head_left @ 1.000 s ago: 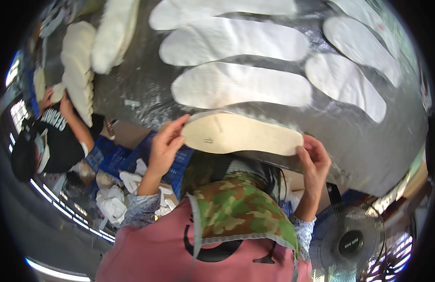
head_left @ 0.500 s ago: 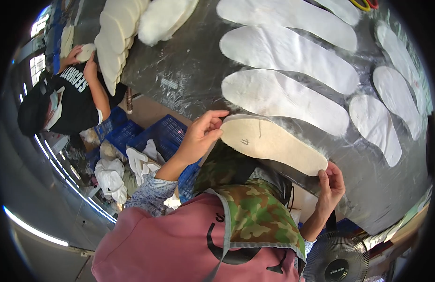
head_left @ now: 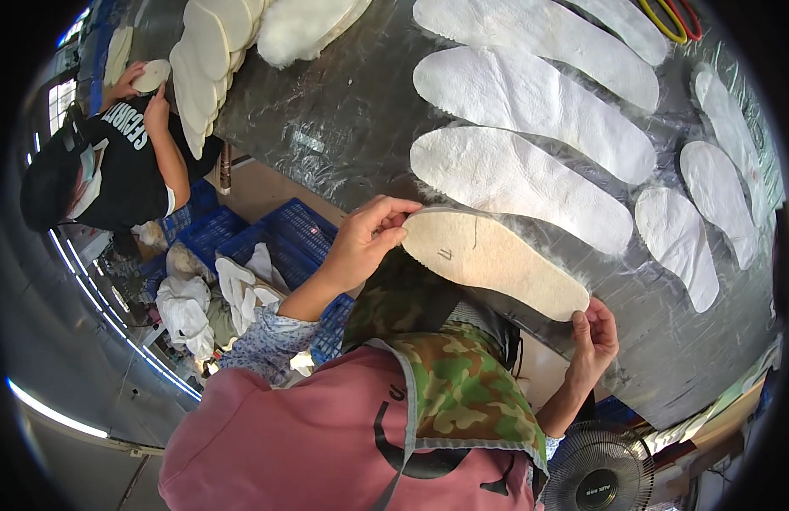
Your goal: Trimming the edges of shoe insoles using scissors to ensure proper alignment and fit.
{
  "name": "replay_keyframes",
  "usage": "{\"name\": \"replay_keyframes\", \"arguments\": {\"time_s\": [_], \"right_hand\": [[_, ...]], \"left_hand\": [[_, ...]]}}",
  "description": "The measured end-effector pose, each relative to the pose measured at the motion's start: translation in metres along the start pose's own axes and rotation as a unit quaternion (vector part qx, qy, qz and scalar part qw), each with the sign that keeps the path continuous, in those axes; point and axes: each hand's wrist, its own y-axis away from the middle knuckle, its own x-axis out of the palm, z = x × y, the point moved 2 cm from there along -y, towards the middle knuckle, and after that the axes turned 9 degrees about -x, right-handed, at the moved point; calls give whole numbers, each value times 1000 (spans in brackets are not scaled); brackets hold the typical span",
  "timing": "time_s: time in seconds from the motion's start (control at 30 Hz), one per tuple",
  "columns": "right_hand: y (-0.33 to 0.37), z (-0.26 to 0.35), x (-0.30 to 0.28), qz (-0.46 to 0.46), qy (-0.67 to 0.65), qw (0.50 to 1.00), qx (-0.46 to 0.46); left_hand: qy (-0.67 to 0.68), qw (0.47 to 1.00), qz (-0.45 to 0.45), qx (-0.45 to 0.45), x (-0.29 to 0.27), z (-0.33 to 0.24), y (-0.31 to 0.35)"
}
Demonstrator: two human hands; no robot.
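Observation:
A cream-coloured insole (head_left: 495,262) with a small dark mark lies along the near edge of the dark table, a fringe of white fluff showing at its far side. My left hand (head_left: 366,238) pinches its left, broader end between thumb and fingers. At the other end, my right hand (head_left: 593,337) grips the right tip, thumb on top. Just beyond it lies a white insole-shaped piece (head_left: 520,183) with fuzzy edges. Two similar long white pieces (head_left: 535,106) are laid in a row farther back.
Shorter white pieces (head_left: 677,243) lie to the right. Cream insoles (head_left: 203,64) are stacked at the far left, beside a fluffy white piece (head_left: 305,30). Yellow and red handles (head_left: 674,21) show at the back. A co-worker (head_left: 113,162) holds a cream piece. Blue crates (head_left: 296,234) and a fan (head_left: 600,477) stand below.
The view has shifted slightly. Both my hands keep their hold on the insole, which has hardly moved. The co-worker's hands have shifted a little.

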Motion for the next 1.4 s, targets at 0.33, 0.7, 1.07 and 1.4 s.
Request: {"name": "replay_keyframes", "arguments": {"time_s": [0.33, 0.7, 1.07, 1.4], "right_hand": [[1, -4, -2, -1, 14, 1000, -4], [0, -4, -2, -15, 13, 1000, -6], [0, 5, 5, -24, -24, 999, 32], [-3, 8, 2, -21, -3, 999, 37]], "left_hand": [[12, 1000, -13, -6, 2, 5, -4], [24, 1000, 2, 2, 5, 8, -6], [72, 997, 1, -12, 7, 12, -6], [43, 999, -4, 13, 11, 16, -8]]}}
